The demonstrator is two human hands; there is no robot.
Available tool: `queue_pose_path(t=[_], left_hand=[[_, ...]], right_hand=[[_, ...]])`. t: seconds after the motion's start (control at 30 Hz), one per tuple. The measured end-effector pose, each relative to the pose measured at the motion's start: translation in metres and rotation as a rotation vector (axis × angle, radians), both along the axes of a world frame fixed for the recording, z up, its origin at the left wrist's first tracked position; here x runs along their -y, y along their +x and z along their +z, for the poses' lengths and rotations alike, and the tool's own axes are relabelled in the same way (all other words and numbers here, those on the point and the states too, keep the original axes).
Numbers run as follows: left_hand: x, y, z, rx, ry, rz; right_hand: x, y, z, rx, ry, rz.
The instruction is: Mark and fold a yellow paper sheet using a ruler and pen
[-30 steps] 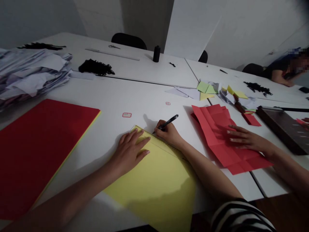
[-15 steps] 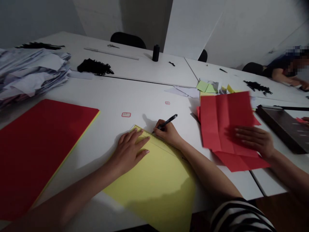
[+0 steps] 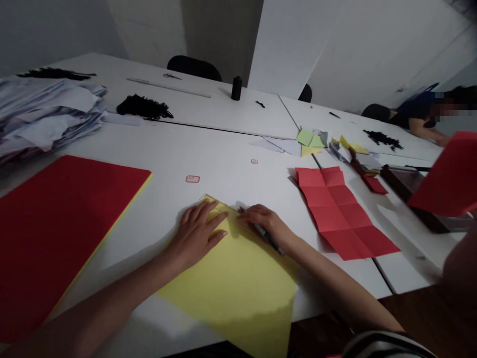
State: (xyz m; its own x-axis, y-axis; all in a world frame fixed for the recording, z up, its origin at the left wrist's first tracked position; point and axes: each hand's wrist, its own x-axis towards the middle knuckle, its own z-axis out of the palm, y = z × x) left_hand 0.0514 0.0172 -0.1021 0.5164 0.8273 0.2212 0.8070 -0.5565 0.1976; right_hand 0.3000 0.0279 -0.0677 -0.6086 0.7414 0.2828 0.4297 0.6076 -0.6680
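Fingers spread, my left hand lies flat near the top corner of a yellow sheet, on a clear ruler along its upper edge. My right hand is closed around a black pen, beside the same edge. The pen now slants down toward my wrist, its front end by my fingertips. Part of the ruler is hidden under my hands. Two small red-framed labels lie on the table beyond.
Red sheets lie at left, below a heap of white papers. A creased red sheet rests at right, near a dark box. Another red sheet is raised at far right. A person sits beyond.
My right hand has shifted slightly right and down, and the pen has tilted from pointing up-right to down-right. At right, a person's hand has left the creased red sheet, and one red sheet has moved away rightward.
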Motion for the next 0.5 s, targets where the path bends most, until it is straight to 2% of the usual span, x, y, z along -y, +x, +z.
queue_pose_path(t=[0.07,0.13,0.33,0.5], left_hand=[[0.000,-0.002,-0.002,0.013,-0.003,0.005],[0.000,-0.004,-0.003,0.022,-0.013,0.012],[0.002,-0.009,-0.003,0.026,-0.041,0.051],[0.006,-0.003,0.002,0.019,-0.005,0.028]], right_hand=[[0.008,-0.001,-0.013,0.130,0.102,0.062],[0.012,0.000,-0.018,0.213,0.168,0.065],[0.023,0.015,-0.009,0.288,0.219,0.076],[0.032,0.023,-0.006,0.235,0.182,0.002]])
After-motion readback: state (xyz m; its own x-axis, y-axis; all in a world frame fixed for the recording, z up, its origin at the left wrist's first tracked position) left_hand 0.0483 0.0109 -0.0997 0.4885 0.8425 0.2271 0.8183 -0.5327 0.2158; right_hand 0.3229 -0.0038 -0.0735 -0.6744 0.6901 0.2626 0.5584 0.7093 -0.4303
